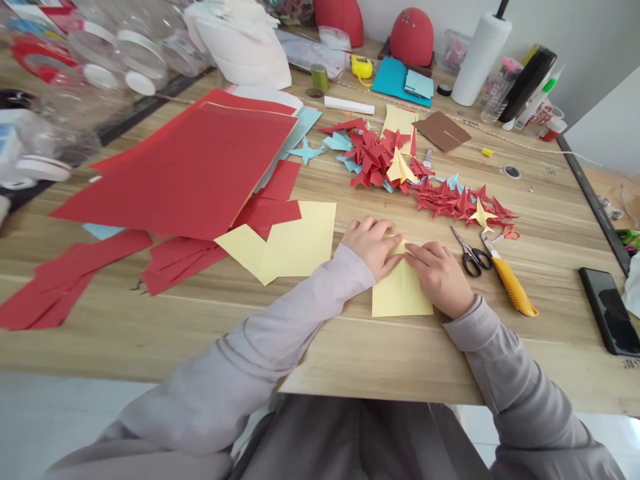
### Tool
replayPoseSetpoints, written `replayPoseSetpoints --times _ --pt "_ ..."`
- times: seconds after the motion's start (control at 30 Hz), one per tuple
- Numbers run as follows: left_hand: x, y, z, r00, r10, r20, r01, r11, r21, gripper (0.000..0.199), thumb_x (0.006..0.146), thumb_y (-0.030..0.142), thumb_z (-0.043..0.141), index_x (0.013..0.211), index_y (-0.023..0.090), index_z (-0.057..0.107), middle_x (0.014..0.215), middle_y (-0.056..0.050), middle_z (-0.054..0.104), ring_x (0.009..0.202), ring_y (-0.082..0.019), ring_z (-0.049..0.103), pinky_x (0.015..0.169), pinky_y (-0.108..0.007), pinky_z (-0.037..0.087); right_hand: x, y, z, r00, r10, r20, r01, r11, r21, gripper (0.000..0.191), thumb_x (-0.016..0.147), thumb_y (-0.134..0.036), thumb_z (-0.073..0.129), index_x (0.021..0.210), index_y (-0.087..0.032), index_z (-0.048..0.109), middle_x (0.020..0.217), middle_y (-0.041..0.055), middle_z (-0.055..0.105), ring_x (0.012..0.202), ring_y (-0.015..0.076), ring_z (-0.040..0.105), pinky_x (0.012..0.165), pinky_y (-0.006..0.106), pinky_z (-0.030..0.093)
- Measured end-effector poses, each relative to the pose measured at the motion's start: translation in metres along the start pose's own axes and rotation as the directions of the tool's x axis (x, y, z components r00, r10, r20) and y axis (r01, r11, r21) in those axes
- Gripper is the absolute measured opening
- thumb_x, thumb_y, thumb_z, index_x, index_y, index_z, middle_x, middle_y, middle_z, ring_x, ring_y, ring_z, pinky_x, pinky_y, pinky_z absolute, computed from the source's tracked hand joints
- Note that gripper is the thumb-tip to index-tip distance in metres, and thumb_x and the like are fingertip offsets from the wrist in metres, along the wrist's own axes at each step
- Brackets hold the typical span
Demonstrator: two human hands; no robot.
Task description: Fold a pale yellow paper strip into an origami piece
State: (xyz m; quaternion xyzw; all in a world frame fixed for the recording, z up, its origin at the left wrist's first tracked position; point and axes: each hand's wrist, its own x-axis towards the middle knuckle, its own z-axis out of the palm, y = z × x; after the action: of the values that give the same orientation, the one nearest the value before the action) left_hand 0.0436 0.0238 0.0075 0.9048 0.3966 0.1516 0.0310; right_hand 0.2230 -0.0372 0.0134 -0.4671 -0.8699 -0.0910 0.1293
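Yellow folded paper (403, 290) sits near the wooden table's (320, 347) front edge. Left hand (371, 247) and right hand (434, 275), fingers together, press it flat, pinning it; scissors (470, 252) lie just right, within reach.

A wooden surface (320, 353) is covered with lots of paper. Big red paper sheets (170, 167) are piled on the left, and a yellow paper sheet (300, 240) is laid just beside a folded yellow paper (403, 287) near the front edge. Heaps of folded red paper shapes (375, 160) with sharp points are spread across the middle, while scissors (470, 253), a yellow box cutter (510, 283) and a black phone (610, 310) are placed on the right, and a brown card (443, 130) and a tall white roll (480, 60) are seen farther back.
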Motion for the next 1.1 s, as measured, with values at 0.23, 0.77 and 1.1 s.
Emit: replayPoseSetpoints --times 0.23,0.77,1.1 --pt "0.0 0.003 -0.004 0.999 0.049 0.006 -0.049 0.996 0.071 0.042 0.088 0.045 0.044 0.118 0.022 0.062 0.119 -0.012 0.057 0.101 -0.031 0.047 0.075 -0.045 0.037 0.002 -0.004 -0.001 0.999 0.049 0.011 -0.049 0.999 -0.014 0.021 0.091 -0.013 0.046 0.099 -0.016 0.065 0.116 0.0078 0.066 0.094 0.0219 0.051 0.075 0.036 0.037" --pt "0.0 0.01 -0.005 0.997 0.082 -0.006 -0.08 0.978 0.193 0.037 0.089 0.036 0.044 0.114 0.016 0.062 0.113 -0.014 0.061 0.092 -0.03 0.052 0.069 -0.042 0.033 0.003 -0.019 -0.01 0.991 0.128 -0.036 -0.132 0.975 -0.176 0.024 0.091 -0.017 0.045 0.071 -0.018 0.06 0.082 0.0076 0.07 0.082 0.0201 0.054 0.101 0.044 0.027" --pt "0.001 -0.001 0.0 0.995 0.098 -0.015 -0.095 0.986 0.135 0.038 0.089 0.042 0.045 0.118 0.024 0.061 0.125 -0.013 0.056 0.104 -0.031 0.05 0.076 -0.043 0.035 -0.004 -0.017 -0.021 0.971 0.205 -0.126 -0.228 0.952 -0.202 0.026 0.091 -0.024 0.046 0.073 -0.018 0.063 0.063 0.0061 0.061 0.072 0.0214 0.049 0.08 0.037 0.036"
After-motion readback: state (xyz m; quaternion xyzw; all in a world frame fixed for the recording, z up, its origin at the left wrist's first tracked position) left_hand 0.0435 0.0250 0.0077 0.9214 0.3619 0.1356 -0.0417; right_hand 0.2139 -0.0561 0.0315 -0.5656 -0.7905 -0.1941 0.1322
